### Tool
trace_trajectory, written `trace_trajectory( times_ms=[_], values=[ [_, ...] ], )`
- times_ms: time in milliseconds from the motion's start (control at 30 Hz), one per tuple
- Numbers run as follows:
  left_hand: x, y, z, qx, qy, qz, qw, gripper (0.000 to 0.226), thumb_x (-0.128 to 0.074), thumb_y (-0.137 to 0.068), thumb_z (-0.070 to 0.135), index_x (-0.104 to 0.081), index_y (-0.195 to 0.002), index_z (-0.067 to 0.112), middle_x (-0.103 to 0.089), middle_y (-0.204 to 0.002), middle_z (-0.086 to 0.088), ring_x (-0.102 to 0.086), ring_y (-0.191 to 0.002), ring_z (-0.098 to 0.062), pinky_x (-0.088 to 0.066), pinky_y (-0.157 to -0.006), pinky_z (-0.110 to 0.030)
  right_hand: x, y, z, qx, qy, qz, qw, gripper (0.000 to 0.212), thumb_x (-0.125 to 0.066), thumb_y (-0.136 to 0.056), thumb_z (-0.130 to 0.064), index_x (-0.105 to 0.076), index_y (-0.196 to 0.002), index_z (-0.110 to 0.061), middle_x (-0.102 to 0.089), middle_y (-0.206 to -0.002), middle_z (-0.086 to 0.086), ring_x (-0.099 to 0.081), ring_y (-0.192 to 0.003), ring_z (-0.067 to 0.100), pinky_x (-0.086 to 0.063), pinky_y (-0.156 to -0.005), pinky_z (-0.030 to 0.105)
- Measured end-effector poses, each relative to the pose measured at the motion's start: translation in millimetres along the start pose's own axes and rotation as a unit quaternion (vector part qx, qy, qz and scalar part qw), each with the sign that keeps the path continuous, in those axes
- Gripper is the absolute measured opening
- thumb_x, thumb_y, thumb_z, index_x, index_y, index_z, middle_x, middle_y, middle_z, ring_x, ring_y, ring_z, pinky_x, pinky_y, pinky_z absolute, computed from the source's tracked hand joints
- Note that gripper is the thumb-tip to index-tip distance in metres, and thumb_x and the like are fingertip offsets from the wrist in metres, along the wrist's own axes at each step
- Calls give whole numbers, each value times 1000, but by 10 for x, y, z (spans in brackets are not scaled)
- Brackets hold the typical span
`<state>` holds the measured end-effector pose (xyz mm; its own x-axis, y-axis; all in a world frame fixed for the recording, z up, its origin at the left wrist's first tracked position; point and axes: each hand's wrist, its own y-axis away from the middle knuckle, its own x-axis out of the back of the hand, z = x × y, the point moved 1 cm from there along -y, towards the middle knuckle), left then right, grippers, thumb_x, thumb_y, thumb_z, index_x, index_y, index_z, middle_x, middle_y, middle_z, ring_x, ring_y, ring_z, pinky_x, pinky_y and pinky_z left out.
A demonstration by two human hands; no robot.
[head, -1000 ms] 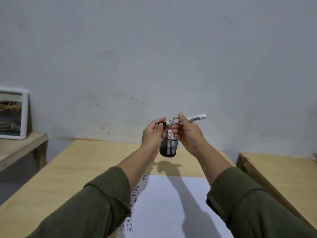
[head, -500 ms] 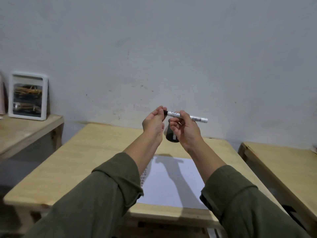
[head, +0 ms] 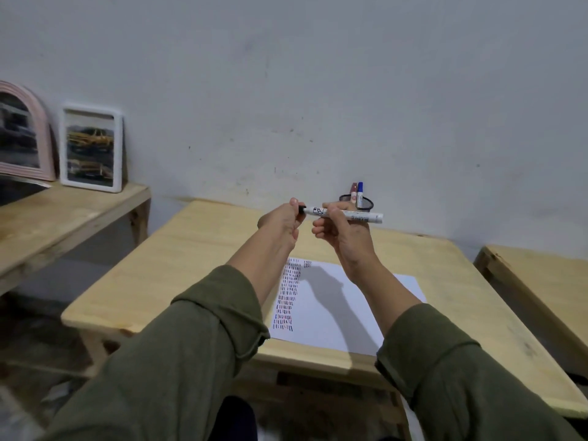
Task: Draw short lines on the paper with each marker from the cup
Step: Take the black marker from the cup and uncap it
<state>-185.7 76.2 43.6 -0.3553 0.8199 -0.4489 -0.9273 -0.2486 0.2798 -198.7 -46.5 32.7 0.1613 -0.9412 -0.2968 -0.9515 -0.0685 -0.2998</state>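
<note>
My right hand (head: 342, 232) grips a white marker (head: 350, 215) held level above the table. My left hand (head: 281, 222) pinches the marker's black cap (head: 300, 209) at its left end. Behind my hands stands a dark mesh cup (head: 366, 202) with a red-capped marker (head: 353, 192) and a blue-capped marker (head: 360, 194) sticking up from it. Below my arms lies a white sheet of paper (head: 346, 310) with several rows of short coloured lines down its left side. My arms' shadow falls across the sheet.
The paper lies on a light wooden table (head: 197, 262). A second table (head: 547, 291) stands to the right, and a wooden shelf (head: 63, 211) on the left carries a white picture frame (head: 92, 148) and a pink arched frame (head: 22, 135). A grey wall is behind.
The view has tilted down and pulled back, showing more of the paper, the shelf and the cup's markers. Both hands keep hold of the marker, which stays level.
</note>
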Motion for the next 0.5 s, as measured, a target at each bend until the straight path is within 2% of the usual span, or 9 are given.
trace_trajectory(
  times_ms=[33,100,167,200,267,300,367,433,500],
  values=[
    [74,-35,21,5,13,29,999,9,-50,-95,27,-56,-91,22,-63,-57,10,-52,-29,4,-33,-34,-12,22,7,12,-2,-6,10,1000,11,-48,-95,-11,-55,-87,-11,-61,-63,9,-58,-53,16,-51,-57,23],
    [278,-88,51,1,12,101,995,21,-62,-88,30,-55,-103,17,-69,-74,3,-64,-53,-3,-36,-35,-12,104,5,11,-10,-15,34,999,12,-48,-94,-9,-56,-85,-11,-62,-57,6,-57,-50,16,-50,-54,22],
    [505,-111,24,-48,-79,167,982,29,-69,-82,35,-65,-102,15,-68,-92,-2,-64,-81,-15,-42,-46,-17,210,1,21,-26,-17,53,998,12,-50,-94,-10,-57,-84,-11,-61,-55,6,-57,-49,16,-49,-52,22],
    [583,-101,-23,-70,-131,175,973,27,-68,-82,36,-69,-101,15,-66,-95,-2,-61,-85,-17,-42,-43,-16,257,5,40,-38,-18,59,997,12,-50,-94,-11,-57,-84,-11,-61,-57,6,-57,-49,16,-49,-52,21],
    [689,-120,-181,-103,-191,161,963,21,-69,-82,31,-71,-95,16,-68,-95,-3,-59,-78,-21,-40,-33,-13,326,22,112,-62,-19,71,995,11,-51,-94,-14,-58,-86,-12,-60,-62,8,-57,-50,15,-50,-52,20],
    [725,-151,-269,-113,-211,152,959,17,-71,-80,29,-71,-90,16,-71,-94,-4,-62,-73,-22,-43,-36,-14,348,35,156,-74,-19,76,994,10,-51,-94,-15,-59,-88,-12,-59,-64,9,-57,-51,15,-50,-52,20],
    [796,-200,-409,-116,-251,135,952,9,-76,-75,25,-70,-79,20,-75,-85,-2,-68,-65,-16,-56,-58,-25,382,56,242,-92,-19,84,992,10,-52,-93,-16,-61,-93,-11,-59,-66,10,-58,-52,15,-50,-52,19],
    [854,-278,-529,-121,-307,105,938,11,-77,-73,23,-66,-71,24,-72,-74,5,-70,-63,-9,-58,-79,-36,406,66,314,-102,-20,90,991,11,-54,-93,-17,-62,-94,-10,-59,-66,10,-58,-52,15,-50,-51,20],
    [876,-325,-612,-139,-343,80,925,15,-76,-75,22,-64,-68,27,-70,-72,6,-71,-66,-11,-57,-84,-39,423,69,361,-110,-17,96,989,12,-54,-92,-17,-62,-94,-9,-59,-66,10,-58,-52,14,-50,-51,20]
  ],
)
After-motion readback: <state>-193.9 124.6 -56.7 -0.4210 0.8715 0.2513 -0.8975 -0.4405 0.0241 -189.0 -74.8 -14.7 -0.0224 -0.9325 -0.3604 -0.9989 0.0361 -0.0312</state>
